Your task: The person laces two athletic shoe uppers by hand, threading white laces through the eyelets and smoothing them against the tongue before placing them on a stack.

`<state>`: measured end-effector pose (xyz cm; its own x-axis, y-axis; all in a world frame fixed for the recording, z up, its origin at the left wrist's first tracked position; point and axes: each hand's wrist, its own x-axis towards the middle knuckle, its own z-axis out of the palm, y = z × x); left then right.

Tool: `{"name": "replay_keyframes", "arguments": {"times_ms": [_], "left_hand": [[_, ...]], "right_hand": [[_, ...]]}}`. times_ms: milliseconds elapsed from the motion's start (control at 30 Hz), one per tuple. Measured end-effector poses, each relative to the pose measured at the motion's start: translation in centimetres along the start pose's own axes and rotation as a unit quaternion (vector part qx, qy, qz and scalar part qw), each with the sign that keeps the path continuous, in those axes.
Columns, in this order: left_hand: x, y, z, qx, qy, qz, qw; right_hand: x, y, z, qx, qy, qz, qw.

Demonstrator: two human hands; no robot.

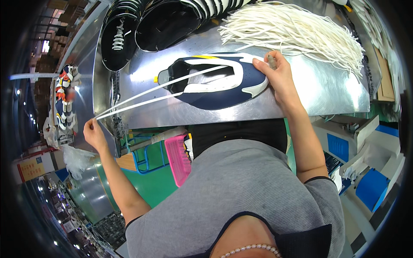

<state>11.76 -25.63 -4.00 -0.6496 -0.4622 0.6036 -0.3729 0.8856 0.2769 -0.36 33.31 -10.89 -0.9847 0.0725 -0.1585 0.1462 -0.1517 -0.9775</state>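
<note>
Head view: the left hand pinches a white lace where two strands meet; both run straight to the throat of a navy-and-white shoe upper. The right hand grasps the upper's toe edge, thumb on top. The upper lies on the metal table, near a white lace bundle and stacked black uppers.

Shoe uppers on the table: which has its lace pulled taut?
The navy-and-white upper, lying singly: right hand at its toe, white lace straight to left hand. The other uppers sit stacked behind.
</note>
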Motion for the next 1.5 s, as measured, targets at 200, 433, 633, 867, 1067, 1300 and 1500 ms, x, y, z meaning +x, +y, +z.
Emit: {"name": "replay_keyframes", "arguments": {"times_ms": [200,433,633,867,1067,1300,1500], "left_hand": [[0.6,2.1,1.8,-0.028,-0.024,-0.035,0.999],[2.2,0.5,4.3,0.015,-0.01,0.013,1.0],[3.5,9.4,3.8,-0.019,0.017,0.116,0.993],[8.6,-1.4,2.7,0.081,-0.016,0.048,0.995],[2.8,16.4,-0.1,-0.211,-0.102,0.134,0.963],[-6.1,37.0,-3.2,-0.51,-0.387,0.329,0.694],[-9.1,37.2,3.0,-0.406,-0.321,0.292,0.804]], "right_hand": [[-0.3,-0.2,-1.2,-0.023,-0.008,0.026,0.999],[-0.1,-0.2,-1.0,-0.024,0.0,0.044,0.999],[-0.1,-1.4,-1.3,-0.032,0.026,0.057,0.998],[-1.2,-0.8,-1.8,-0.052,-0.017,0.07,0.996],[-0.5,-0.8,-1.4,-0.118,-0.041,0.066,0.99],[-2.3,-2.2,-0.9,-0.468,0.007,-0.172,0.867],[-4.0,-3.7,0.2,-0.102,-0.088,-0.079,0.988]]}}
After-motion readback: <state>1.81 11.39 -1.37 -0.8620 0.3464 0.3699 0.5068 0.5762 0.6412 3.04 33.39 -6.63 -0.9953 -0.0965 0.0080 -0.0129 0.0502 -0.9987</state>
